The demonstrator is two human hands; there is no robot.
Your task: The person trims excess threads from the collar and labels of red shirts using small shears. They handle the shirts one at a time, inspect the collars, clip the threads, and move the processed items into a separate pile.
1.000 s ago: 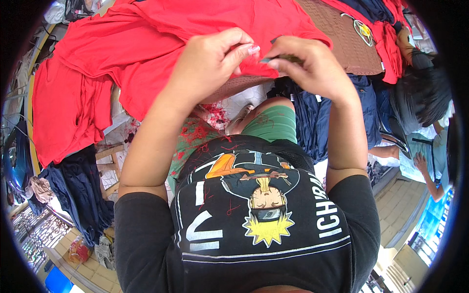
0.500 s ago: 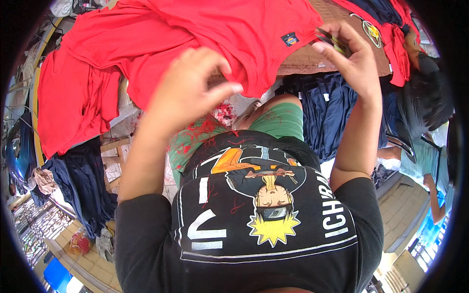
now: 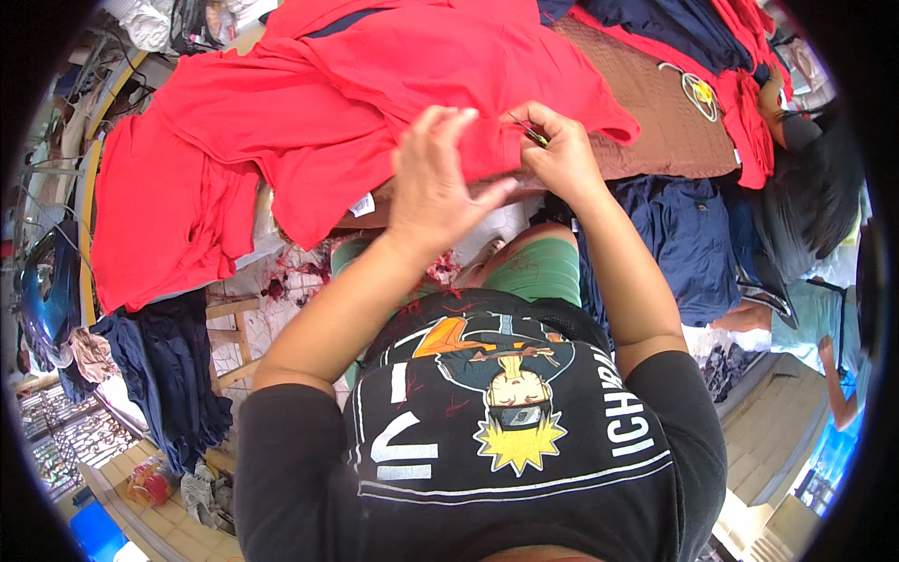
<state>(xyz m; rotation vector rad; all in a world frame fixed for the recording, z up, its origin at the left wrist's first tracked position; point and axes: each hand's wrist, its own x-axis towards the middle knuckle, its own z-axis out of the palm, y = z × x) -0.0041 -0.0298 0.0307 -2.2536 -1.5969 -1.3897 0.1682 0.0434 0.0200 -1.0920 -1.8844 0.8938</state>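
Observation:
A red knit garment (image 3: 346, 103) lies spread in loose folds over the brown-covered table in front of me. My left hand (image 3: 435, 178) is above its near edge, slightly blurred, with the thumb and fingers apart and nothing held. To its right, my right hand (image 3: 567, 159) grips small thread snips (image 3: 534, 134), dark with a yellow-green part; their thin tips point up and left over the red cloth. Whether the right fingertips also touch the cloth is hard to make out. A small white tag (image 3: 362, 204) shows at the garment's near edge.
The table's brown cover (image 3: 655, 140) shows at right, with a coiled pale cord (image 3: 700, 94) on it. Navy garments (image 3: 679, 244) hang or lie at right, and another navy garment (image 3: 173, 365) hangs at left. Red thread scraps lie on my lap. Another person (image 3: 819, 197) sits at far right.
My right hand has moved left with the snips, and my left hand has come right toward it. The red garment has shifted; its dark patch is out of sight and a white tag shows.

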